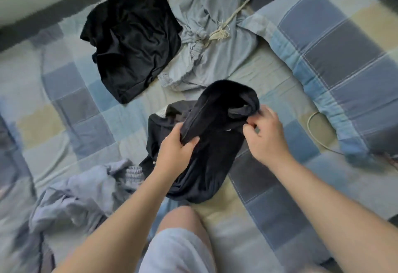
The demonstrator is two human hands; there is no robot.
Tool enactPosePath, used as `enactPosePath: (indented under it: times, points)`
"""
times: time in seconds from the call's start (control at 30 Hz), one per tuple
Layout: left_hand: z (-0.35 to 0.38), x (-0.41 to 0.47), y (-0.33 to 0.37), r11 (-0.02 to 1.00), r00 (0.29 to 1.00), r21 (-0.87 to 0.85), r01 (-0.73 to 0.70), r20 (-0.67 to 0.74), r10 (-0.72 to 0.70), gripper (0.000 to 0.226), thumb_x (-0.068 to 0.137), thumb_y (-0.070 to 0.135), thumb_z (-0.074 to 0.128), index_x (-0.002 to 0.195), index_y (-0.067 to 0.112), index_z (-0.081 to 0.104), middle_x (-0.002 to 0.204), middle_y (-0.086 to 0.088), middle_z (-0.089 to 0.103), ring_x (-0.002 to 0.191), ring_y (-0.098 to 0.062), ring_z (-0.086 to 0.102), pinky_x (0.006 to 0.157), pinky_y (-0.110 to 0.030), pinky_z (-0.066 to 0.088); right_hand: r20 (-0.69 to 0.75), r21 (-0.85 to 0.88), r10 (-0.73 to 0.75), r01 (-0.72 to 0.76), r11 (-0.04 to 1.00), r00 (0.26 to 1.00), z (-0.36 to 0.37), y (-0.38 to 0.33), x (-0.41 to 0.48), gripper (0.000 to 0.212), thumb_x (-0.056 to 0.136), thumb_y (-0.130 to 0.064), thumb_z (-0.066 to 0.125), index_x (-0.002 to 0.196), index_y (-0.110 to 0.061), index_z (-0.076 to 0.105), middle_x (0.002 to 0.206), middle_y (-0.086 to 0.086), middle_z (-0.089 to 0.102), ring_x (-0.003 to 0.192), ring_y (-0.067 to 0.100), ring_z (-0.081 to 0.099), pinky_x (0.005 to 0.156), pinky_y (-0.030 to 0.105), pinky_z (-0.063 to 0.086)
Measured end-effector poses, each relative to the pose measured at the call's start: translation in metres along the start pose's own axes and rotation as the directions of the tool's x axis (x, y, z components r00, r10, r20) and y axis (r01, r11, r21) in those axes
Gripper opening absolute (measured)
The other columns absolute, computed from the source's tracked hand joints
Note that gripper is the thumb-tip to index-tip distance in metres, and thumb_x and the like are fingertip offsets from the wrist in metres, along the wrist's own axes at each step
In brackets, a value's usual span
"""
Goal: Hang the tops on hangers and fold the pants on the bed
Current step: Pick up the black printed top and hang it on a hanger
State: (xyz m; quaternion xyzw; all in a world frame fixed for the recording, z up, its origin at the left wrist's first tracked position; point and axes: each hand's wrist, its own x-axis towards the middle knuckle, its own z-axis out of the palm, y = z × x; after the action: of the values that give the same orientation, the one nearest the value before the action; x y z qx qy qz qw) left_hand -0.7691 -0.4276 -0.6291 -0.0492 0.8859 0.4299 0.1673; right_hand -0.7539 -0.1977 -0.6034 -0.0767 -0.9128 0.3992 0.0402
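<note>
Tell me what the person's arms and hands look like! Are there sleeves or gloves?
No gloves: the left hand and right hand are bare. The left forearm and right forearm are bare too, with no sleeves in view and no watch or bracelet at the wrists. Lower down, the person wears pale grey shorts.

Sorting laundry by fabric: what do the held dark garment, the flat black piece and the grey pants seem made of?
The dark garment: soft matte knit, probably cotton jersey; it drapes limply. The black piece: smoother, faint sheen on its creases, perhaps synthetic. The grey pants: matte, crumpled, cotton-like; gathered waist, frayed drawstring.
</note>
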Motion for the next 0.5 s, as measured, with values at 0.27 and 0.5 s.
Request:
enactPosePath:
  times: [0.27, 0.5]
  points:
    - [-0.06, -0.2, 0.121, 0.998, 0.959, -0.048, 0.039, -0.279, -0.051, 0.033, 0.098, 0.045, 0.047, 0.085, 0.018, 0.061, 0.074, -0.005, 0.063, 0.072, -0.019, 0.059, 0.072, -0.039, 0.048, -0.018, 0.231, -0.115, 0.117, 0.966, 0.993, -0.15, -0.089, -0.122, 0.011, 0.083, -0.011, 0.046, 0.072, -0.009, 0.045, 0.075, 0.0, 0.046, 0.071, 0.022, 0.044, 0.065, 0.035, 0.037]
    - [-0.087, -0.29, 0.196, 0.993, 0.912, -0.066, 0.1, -0.392, -0.118, 0.025, 0.103, 0.029, 0.055, 0.113, 0.019, 0.075, 0.106, 0.009, 0.054, 0.101, -0.009, 0.057, 0.09, -0.019, 0.043, 0.225, 0.326, -0.058, -0.019, 0.945, 0.973, -0.22, -0.148, -0.185, 0.016, 0.084, -0.021, 0.045, 0.069, -0.016, 0.044, 0.074, 0.0, 0.047, 0.067, 0.012, 0.044, 0.059, 0.017, 0.036]
